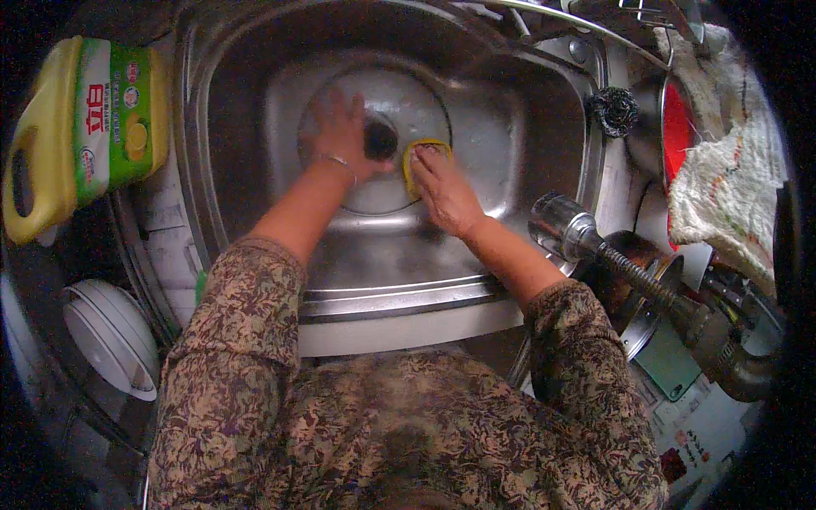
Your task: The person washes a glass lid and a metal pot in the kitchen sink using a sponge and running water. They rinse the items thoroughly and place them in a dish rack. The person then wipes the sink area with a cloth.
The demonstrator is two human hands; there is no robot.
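A round pot lid [408, 95] with a dark knob [381, 141] at its centre lies in the stainless steel sink [395, 252]. My left hand [338, 127] rests over the lid's left part, fingers spread and slightly blurred, the thumb just below the knob. Under the fingers of my right hand [443, 185] is a yellow sponge [408, 169], pressed against the lid's right side near its rim. Part of the sponge is hidden by that hand.
A yellow detergent jug [41, 121] is at the left, above stacked white bowls [111, 338]. Along the right are a steel wool scourer [615, 111], a flexible metal faucet [567, 223], a pot [650, 306], a green cutting board [669, 363] and a whitish cloth [733, 197].
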